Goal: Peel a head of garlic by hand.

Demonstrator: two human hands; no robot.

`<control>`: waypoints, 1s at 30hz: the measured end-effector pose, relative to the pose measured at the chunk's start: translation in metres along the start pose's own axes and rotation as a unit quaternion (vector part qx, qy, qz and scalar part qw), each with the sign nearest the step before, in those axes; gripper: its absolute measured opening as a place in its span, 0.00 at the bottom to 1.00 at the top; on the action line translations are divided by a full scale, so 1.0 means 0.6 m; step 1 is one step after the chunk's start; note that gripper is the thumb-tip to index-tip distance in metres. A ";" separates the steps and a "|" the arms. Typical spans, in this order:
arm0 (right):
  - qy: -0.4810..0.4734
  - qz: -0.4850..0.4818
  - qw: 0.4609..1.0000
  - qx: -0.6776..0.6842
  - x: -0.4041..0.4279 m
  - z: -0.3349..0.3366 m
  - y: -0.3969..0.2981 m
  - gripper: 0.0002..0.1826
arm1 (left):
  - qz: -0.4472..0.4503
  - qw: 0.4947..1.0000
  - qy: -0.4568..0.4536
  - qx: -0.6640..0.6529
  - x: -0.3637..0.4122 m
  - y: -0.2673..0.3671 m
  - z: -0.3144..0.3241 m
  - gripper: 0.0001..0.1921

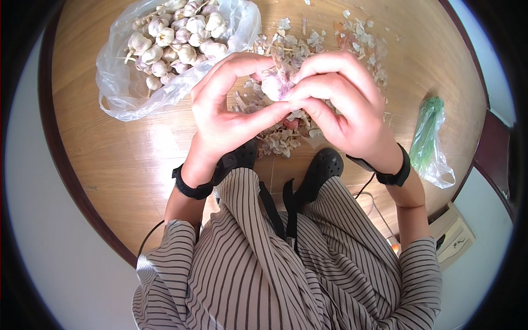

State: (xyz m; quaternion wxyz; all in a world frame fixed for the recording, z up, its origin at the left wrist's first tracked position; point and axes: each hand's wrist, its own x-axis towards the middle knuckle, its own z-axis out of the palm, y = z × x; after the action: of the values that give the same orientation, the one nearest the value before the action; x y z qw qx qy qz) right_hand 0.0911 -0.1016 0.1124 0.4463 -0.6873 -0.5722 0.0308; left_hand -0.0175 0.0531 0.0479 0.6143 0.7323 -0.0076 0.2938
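Note:
Between my two hands, raised above the floor, is a purple-streaked garlic bulb [275, 84] with its dry stem pointing up. My left hand [231, 103] curves around the bulb's left side, the index finger near its top and the thumb reaching under it. On the other side my right hand [342, 97] pinches the bulb's lower right skin, its fingertips close to the left thumb. Beneath the hands lies a heap of papery garlic skins [280, 140], partly hidden by them. A clear plastic bag [119, 95] at the upper left holds many whole garlic bulbs [181, 39].
Loose skins [367, 37] scatter across the wood-look floor [103, 144]. Right of the hands lies a plastic bag of green vegetables [429, 136]. Black clogs [324, 165] are on my feet below the heap. Cables [371, 198] run near my legs, and a pale box-like object [453, 235] stands at the lower right.

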 end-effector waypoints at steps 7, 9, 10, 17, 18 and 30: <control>-0.001 0.004 0.999 0.040 -0.003 -0.002 -0.002 0.12 | 0.013 0.999 0.029 0.004 -0.001 0.001 0.001 0.25; 0.007 0.009 0.999 0.033 -0.005 -0.005 -0.001 0.13 | 0.007 0.999 0.027 0.026 -0.003 0.003 0.001 0.25; 0.016 0.014 0.999 0.025 -0.005 -0.006 0.000 0.14 | 0.007 0.999 0.027 0.026 -0.003 0.002 0.000 0.25; 0.035 0.040 0.998 -0.017 0.002 0.003 -0.005 0.15 | 0.030 0.999 0.036 0.004 -0.004 -0.005 -0.001 0.24; 0.034 0.041 0.998 -0.018 0.002 0.004 -0.006 0.15 | 0.030 0.999 0.041 0.001 -0.004 -0.005 0.000 0.24; 0.033 0.092 0.995 -0.002 -0.003 0.007 -0.020 0.14 | 0.044 0.997 0.062 0.005 -0.017 -0.010 0.007 0.28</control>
State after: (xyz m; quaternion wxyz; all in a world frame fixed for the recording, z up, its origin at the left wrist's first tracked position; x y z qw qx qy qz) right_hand 0.0793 -0.1016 0.1167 0.4588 -0.7385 -0.4918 0.0477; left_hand -0.0219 0.0471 0.0378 0.5968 0.7144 -0.0003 0.3654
